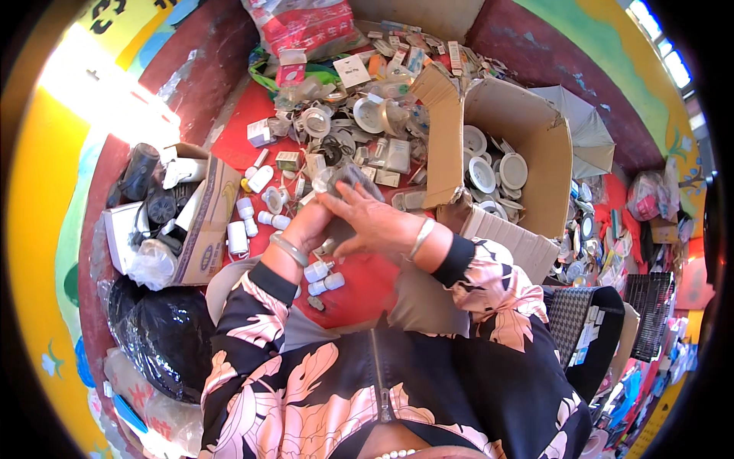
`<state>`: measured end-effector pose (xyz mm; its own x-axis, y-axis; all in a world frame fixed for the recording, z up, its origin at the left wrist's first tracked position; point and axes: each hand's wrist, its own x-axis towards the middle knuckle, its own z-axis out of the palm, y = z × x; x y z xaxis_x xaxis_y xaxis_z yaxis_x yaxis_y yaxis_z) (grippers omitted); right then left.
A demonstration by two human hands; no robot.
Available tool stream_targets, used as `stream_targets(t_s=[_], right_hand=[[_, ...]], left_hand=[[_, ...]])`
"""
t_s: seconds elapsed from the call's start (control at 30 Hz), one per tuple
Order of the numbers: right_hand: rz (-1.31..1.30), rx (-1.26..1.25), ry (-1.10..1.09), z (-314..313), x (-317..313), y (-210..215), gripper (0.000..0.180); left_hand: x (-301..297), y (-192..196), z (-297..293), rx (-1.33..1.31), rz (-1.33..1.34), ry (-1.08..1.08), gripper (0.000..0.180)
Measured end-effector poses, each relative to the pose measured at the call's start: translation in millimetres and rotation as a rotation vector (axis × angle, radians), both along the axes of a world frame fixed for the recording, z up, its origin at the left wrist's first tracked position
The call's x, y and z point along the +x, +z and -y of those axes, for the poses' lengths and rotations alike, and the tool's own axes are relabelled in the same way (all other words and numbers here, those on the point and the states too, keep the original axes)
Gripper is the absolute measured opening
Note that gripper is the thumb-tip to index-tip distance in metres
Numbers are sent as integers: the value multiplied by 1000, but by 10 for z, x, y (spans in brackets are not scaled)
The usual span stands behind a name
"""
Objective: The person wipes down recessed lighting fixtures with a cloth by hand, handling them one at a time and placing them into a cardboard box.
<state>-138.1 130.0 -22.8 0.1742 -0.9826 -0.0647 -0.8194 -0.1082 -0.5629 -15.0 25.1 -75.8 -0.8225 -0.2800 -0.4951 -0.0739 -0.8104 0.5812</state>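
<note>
Both hands meet in front of me over a dark grey, rounded thing in clear plastic (354, 180); its kind is hard to make out. My left hand (309, 223) is closed at its lower left side, its fingers partly hidden. Across it reaches my right hand (376, 219), fingers long and resting against the wrapped thing, thumb pointing down toward the left hand. Just below and left of the hands lie white light bulbs (325, 283) on a red cloth (359, 294). More white bulb-like pieces (246, 216) lie to the left.
A pile of small boxes and round white lamp parts (367, 115) spreads ahead. At the right stands an open carton (527, 115) holding white discs. A smaller carton (210, 214) with dark items is at the left, above a black plastic bag (164, 329).
</note>
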Motion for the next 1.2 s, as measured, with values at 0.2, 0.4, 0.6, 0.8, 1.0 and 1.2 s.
stream_targets(t_s=[0.2,0.4,0.6,0.8,1.0,1.2], right_hand=[[593,-159,-334,16,264,59,74],[994,228,-504,-217,582,-245,31],[569,502,-242,-241,979,-11,33],[515,444,20,-131,885,209,36],[236,152,138,-212,680,190,36],[1368,387,-632,-159,361,311,33]], left_hand=[[469,508,163,-189,-485,-159,47],[898,311,764,-432,-213,175,29],[998,-39,928,-361,123,594,17],[818,-469,1071,-506,284,441,15],[642,-1356,1400,-565,533,281,18],[167,-2132,1885,-809,602,175,19]])
